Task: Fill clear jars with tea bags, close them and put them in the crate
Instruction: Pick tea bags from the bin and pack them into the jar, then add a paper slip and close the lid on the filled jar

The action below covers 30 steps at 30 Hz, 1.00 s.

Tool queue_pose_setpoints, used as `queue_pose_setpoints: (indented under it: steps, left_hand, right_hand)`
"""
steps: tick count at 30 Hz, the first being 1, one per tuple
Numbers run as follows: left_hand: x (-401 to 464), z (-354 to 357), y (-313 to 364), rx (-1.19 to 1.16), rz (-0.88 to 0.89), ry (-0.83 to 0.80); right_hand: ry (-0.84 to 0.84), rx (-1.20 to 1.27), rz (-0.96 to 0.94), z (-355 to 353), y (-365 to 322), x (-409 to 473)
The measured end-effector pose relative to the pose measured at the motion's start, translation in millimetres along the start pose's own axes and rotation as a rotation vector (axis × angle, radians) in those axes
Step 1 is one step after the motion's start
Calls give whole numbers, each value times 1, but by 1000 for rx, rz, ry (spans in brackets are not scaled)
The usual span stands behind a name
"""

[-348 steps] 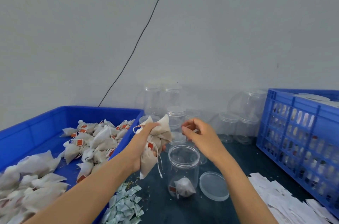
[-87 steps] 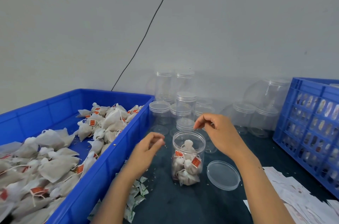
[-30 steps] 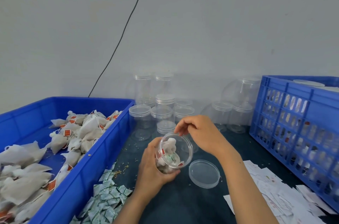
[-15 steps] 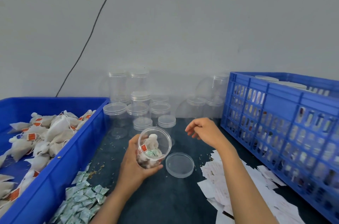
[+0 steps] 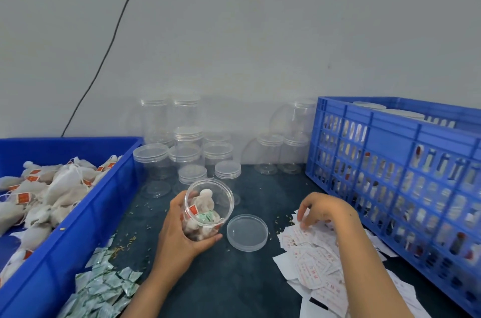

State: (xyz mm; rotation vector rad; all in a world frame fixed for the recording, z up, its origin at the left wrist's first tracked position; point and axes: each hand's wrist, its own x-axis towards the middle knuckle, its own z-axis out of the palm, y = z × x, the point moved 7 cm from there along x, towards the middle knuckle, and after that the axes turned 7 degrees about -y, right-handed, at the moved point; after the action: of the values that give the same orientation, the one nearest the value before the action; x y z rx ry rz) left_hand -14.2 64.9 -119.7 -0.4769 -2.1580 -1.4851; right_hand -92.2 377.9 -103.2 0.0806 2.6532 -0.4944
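The person's left hand (image 5: 179, 237) gripped a clear jar (image 5: 207, 209) of tea bags, tilted with its open mouth toward the camera, just above the dark surface (image 5: 229, 286); its loose lid (image 5: 247, 232) lay flat just right of the jar, between both hands; the right hand (image 5: 322, 209), fingers curled down onto a pile of paper slips (image 5: 315, 258), sat further right; the blue crate (image 5: 400, 161) stood beyond it.
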Motion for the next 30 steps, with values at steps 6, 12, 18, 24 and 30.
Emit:
queue_pose_setpoints:
  steps: [6, 12, 18, 24, 30]
  left_hand:
    - [0, 1, 0, 11, 11, 4]
    - [0, 0, 0, 15, -1, 6]
    - [0, 1, 0, 17, -1, 0]
    - [-1, 1, 0, 21, -4, -5]
    - [-1, 1, 1, 19, -6, -5]
  right_hand:
    - [-125, -40, 74, 15, -6, -7]
    - [-43, -52, 64, 12, -12, -4]
    - [84, -38, -4, -3, -19, -3]
    - [110, 120, -98, -6, -24, -2]
    - [152, 40, -126, -10, -31, -3]
